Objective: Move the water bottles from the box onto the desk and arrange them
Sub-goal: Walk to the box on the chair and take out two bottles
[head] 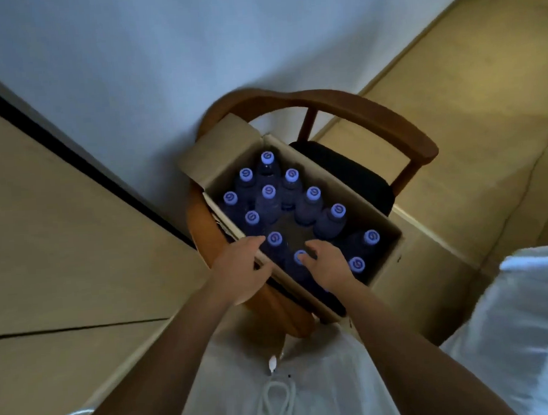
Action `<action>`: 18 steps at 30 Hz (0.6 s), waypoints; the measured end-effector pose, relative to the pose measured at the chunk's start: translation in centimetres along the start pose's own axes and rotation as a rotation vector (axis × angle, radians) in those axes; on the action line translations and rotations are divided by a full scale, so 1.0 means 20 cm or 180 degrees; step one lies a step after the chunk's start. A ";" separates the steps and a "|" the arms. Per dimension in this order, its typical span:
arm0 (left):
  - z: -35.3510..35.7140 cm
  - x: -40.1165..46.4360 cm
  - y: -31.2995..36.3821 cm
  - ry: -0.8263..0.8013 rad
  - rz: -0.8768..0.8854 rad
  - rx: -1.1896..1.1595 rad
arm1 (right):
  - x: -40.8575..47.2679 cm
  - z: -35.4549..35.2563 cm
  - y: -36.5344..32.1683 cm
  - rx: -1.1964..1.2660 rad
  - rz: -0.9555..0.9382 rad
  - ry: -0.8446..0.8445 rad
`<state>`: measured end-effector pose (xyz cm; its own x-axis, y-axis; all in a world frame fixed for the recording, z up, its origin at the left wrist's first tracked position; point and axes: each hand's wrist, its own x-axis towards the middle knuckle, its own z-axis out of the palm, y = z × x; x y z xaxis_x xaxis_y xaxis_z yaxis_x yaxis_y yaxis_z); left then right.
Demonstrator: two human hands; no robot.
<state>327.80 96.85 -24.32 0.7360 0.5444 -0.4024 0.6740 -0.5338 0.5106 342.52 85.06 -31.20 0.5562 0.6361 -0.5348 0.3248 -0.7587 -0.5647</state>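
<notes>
An open cardboard box (386,229) sits on a wooden chair (366,112) and holds several dark water bottles (311,203) with pale blue caps, standing upright. My left hand (241,273) reaches over the box's near-left rim, fingers extended toward a capped bottle (275,239). Inside the box my right hand (326,265) hovers at another bottle's cap (299,257), thumb touching it and fingers loosely spread. Neither hand holds a bottle. The light wooden desk (43,237) lies to the left.
A white wall rises behind the chair. The chair's black seat cushion (354,176) shows right of the box. White bedding (530,320) lies at the lower right. A white cable (274,396) hangs down my front. Light floor spreads to the right.
</notes>
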 end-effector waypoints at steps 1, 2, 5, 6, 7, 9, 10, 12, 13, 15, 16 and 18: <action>0.01 -0.01 0.00 0.0006 -0.0099 -0.0008 | 0.03 0.01 0.01 -0.0019 -0.0039 -0.0056; 0.02 -0.03 0.00 -0.0012 -0.0167 0.0005 | 0.05 0.03 0.02 -0.0016 -0.0037 -0.0086; 0.04 -0.07 0.00 -0.0105 -0.0305 0.0050 | 0.11 0.07 0.05 0.0006 0.0026 -0.0115; 0.04 -0.07 -0.01 -0.0111 -0.0367 0.0050 | 0.12 0.09 0.05 -0.0007 0.0067 -0.0161; 0.04 -0.08 -0.02 -0.0107 -0.0435 0.0040 | 0.14 0.10 0.05 -0.0046 0.0077 -0.0188; 0.04 -0.08 -0.03 -0.0129 -0.0572 0.0032 | 0.16 0.13 0.06 -0.0237 0.0055 -0.0182; 0.04 -0.09 -0.04 -0.0156 -0.0641 0.0025 | 0.16 0.14 0.06 -0.0397 -0.0020 -0.0159; 0.04 -0.09 -0.05 -0.0209 -0.0736 0.0030 | 0.18 0.15 0.07 -0.0783 -0.0216 -0.0112; 0.04 -0.10 -0.05 -0.0229 -0.0756 0.0038 | 0.19 0.15 0.08 -0.0918 -0.0310 -0.0097; 0.04 -0.10 -0.06 -0.0242 -0.0760 0.0043 | 0.18 0.15 0.09 -0.1067 -0.0441 -0.0073; 0.04 -0.09 -0.05 -0.0229 -0.0761 0.0041 | 0.18 0.14 0.09 -0.1097 -0.0470 -0.0016; 0.03 -0.08 -0.04 -0.0185 -0.0731 -0.0013 | 0.16 0.09 0.09 -0.1102 -0.0511 0.0196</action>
<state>326.02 96.03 -24.51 0.5658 0.6130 -0.5515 0.8241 -0.3975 0.4036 343.51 86.02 -35.11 0.5188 0.7490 -0.4122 0.6447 -0.6594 -0.3868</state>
